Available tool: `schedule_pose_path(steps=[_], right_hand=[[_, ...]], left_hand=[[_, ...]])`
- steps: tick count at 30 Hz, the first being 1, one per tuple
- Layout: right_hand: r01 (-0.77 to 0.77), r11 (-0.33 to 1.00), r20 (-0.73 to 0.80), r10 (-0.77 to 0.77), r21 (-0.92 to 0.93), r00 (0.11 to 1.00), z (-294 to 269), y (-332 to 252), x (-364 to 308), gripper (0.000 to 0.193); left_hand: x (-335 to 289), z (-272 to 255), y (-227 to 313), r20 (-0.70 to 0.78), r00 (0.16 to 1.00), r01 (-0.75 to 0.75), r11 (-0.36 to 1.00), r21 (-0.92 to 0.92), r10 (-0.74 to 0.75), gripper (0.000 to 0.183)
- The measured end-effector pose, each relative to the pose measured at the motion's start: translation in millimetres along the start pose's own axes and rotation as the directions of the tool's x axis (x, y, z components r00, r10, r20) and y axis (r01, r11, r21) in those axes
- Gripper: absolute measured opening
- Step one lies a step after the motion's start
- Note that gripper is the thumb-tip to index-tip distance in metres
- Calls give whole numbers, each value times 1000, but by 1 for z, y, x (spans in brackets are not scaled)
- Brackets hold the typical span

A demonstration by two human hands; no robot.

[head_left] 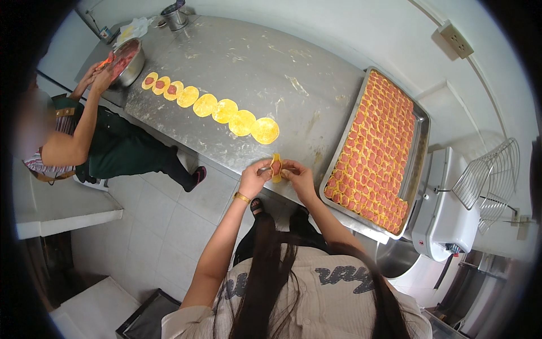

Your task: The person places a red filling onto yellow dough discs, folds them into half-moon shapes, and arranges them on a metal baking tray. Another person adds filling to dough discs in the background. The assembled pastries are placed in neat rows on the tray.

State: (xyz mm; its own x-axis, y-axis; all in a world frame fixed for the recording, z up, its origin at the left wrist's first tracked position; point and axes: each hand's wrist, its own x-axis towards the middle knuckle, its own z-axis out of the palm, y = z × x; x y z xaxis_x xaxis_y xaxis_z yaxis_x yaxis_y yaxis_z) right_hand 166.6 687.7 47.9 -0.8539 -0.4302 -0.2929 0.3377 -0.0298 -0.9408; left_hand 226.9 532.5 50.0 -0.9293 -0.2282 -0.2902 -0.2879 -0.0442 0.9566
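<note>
Between my two hands, just over the near edge of the steel table, is a yellow dumpling wrapper (276, 160) folded up around pink filling. My left hand (255, 176) pinches its left side, and my right hand (298, 178) pinches its right side. Beyond them a row of round yellow wrappers (241, 122) runs leftward across the table, slightly overlapping. The few at the far left end carry a lump of pink filling (172, 90); those closer to me are bare. To my right, a large metal tray (326, 182) holds tightly packed rows of filled dumplings (372, 147).
At the left a co-worker (84, 124) reaches with an orange tool into a steel bowl (135, 66) of pink filling. A metal pot (176, 20) stands at the back. Flour marks the steel table (243, 62). A white mixer (443, 209) and wire whisk-like racks (485, 181) are right of the tray.
</note>
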Motion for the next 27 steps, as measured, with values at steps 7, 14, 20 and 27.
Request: schedule_pose_path(steps=[7, 14, 20, 27], right_hand=[[-2, 997, -73, 8, 76, 997, -3, -12, -3, 18], [107, 985, -14, -106, 133, 994, 3, -27, -14, 16], [34, 991, -108, -48, -130, 993, -15, -24, -5, 22], [164, 938, 0, -172, -306, 985, -25, -28, -4, 26]], left_hand=[[0, -1, 4, 22, 987, 158, 948, -276, -158, 10], [-6, 14, 13, -3, 999, 41, 891, -452, -48, 9], [-16, 22, 27, -49, 998, -56, 850, -524, 35, 25], [1, 20, 11, -44, 983, -181, 977, -110, 178, 26]])
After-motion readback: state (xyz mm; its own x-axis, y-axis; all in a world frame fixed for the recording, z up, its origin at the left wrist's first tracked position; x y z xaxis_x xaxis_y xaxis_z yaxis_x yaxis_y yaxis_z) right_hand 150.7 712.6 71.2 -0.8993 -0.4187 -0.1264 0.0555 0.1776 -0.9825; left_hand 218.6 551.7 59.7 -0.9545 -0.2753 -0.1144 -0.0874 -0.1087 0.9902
